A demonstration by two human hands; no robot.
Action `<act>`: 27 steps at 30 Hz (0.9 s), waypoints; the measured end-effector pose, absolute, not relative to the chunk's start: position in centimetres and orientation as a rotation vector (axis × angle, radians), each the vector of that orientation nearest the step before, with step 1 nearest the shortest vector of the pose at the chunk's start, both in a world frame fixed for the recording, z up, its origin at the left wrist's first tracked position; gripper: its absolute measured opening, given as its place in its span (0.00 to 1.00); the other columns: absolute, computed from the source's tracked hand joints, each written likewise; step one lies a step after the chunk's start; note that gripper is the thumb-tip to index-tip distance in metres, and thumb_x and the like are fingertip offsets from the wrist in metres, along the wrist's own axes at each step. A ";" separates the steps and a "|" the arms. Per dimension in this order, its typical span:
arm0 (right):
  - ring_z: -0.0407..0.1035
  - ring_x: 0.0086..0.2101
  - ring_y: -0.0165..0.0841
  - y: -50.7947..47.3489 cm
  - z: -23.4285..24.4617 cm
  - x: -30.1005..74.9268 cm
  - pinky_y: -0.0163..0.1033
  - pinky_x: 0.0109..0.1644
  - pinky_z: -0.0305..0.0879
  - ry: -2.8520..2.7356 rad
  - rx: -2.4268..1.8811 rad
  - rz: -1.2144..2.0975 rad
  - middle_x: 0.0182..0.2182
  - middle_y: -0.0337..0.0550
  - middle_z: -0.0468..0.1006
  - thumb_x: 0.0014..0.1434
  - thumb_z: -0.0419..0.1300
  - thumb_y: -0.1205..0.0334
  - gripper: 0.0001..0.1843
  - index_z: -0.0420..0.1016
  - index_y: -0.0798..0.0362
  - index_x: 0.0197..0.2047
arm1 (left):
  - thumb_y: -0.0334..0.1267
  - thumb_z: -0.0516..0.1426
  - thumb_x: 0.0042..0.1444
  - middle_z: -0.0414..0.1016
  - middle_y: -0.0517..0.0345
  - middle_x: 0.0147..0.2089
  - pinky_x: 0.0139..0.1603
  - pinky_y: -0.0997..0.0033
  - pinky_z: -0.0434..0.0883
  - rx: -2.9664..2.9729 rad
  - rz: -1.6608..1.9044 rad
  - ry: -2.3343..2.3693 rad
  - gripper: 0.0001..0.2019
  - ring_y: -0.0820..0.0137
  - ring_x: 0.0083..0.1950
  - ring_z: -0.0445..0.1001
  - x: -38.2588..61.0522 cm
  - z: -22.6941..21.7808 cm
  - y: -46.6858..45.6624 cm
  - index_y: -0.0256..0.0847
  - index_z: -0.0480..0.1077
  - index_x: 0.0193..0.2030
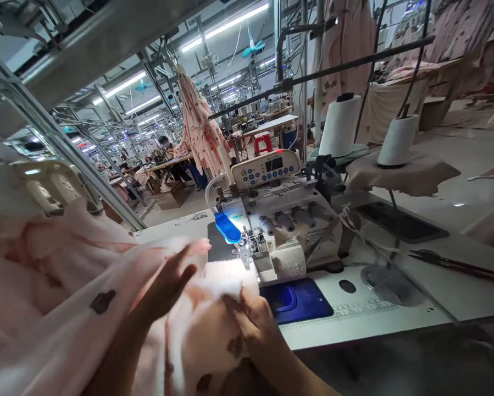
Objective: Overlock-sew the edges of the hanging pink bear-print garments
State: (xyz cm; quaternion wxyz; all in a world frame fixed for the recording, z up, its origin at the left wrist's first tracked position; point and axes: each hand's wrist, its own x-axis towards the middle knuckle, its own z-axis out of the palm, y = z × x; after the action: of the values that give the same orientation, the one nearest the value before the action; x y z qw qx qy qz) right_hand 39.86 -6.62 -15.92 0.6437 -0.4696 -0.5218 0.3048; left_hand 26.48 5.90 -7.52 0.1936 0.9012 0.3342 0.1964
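Observation:
Pale pink fabric with dark spots (205, 335) drapes over the front of the table and spreads to the left. Its lit edge lies at the needle area of an overlock sewing machine (288, 220), beneath a blue lamp-lit guard (228, 227). My right hand (255, 316) pinches the fabric edge between thumb and fingers, just in front of the machine. To the left, my left hand (176, 275) rests along the cloth, fingers stretched toward the needle area and thumb apart. Whether the cloth touches the needle cannot be seen.
Two white thread cones (339, 126) stand behind the machine on the right. A blue plate (298, 300) sits at the table's front, with a slender dark tool (456, 261) farther right. Pink garments (199, 124) hang beyond, and a metal post (65, 137) slants at left.

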 end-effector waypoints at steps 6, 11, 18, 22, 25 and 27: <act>0.62 0.28 0.31 -7.7 -16.9 41.0 0.32 0.30 0.58 -1.039 -1.082 0.840 0.25 0.38 0.68 0.60 0.51 0.51 0.15 0.67 0.55 0.35 | 0.49 0.42 0.61 0.62 0.59 0.27 0.32 0.72 0.59 2.600 0.413 0.820 0.20 0.71 0.30 0.61 29.5 -9.0 2.0 0.39 0.59 0.24; 0.59 0.25 0.30 -7.0 -18.6 42.1 0.31 0.26 0.54 -1.004 -1.181 0.772 0.23 0.37 0.65 0.58 0.51 0.50 0.16 0.64 0.54 0.30 | 0.45 0.44 0.61 0.64 0.59 0.29 0.32 0.72 0.58 2.678 0.559 1.028 0.13 0.71 0.30 0.63 31.1 -9.8 2.7 0.41 0.60 0.29; 0.57 0.17 0.29 -5.2 -19.7 42.8 0.30 0.21 0.51 -0.891 -1.212 0.752 0.16 0.33 0.69 0.55 0.55 0.51 0.16 0.55 0.51 0.41 | 0.42 0.46 0.58 0.69 0.60 0.28 0.32 0.70 0.58 2.699 0.316 1.088 0.11 0.69 0.30 0.66 32.3 -10.1 5.2 0.41 0.61 0.29; 0.57 0.16 0.28 -6.1 -20.1 42.5 0.30 0.20 0.50 -0.866 -1.109 0.819 0.17 0.32 0.67 0.57 0.52 0.50 0.17 0.52 0.50 0.43 | 0.42 0.45 0.59 0.71 0.61 0.31 0.33 0.70 0.60 2.677 0.250 1.060 0.10 0.69 0.32 0.67 32.0 -10.3 4.8 0.42 0.62 0.31; 0.56 0.16 0.27 -7.0 -19.9 42.3 0.30 0.20 0.49 -0.857 -1.109 0.858 0.17 0.31 0.66 0.60 0.50 0.51 0.17 0.52 0.50 0.47 | 0.42 0.44 0.60 0.71 0.61 0.32 0.34 0.70 0.60 2.677 0.248 1.062 0.11 0.68 0.33 0.68 31.9 -10.0 4.2 0.42 0.62 0.32; 0.55 0.16 0.27 -7.4 -19.7 42.2 0.30 0.20 0.48 -0.890 -1.132 0.850 0.17 0.31 0.66 0.60 0.50 0.51 0.18 0.52 0.51 0.49 | 0.41 0.44 0.59 0.72 0.61 0.31 0.33 0.70 0.60 2.677 0.243 1.068 0.11 0.69 0.32 0.68 31.9 -9.8 4.1 0.42 0.63 0.31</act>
State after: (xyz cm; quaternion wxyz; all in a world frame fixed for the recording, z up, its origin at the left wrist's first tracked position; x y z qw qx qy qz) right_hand 42.17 -7.42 -19.74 0.6703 -0.5025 -0.3948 0.3773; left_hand 31.89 4.10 -9.84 0.1245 0.9183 0.3663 0.0835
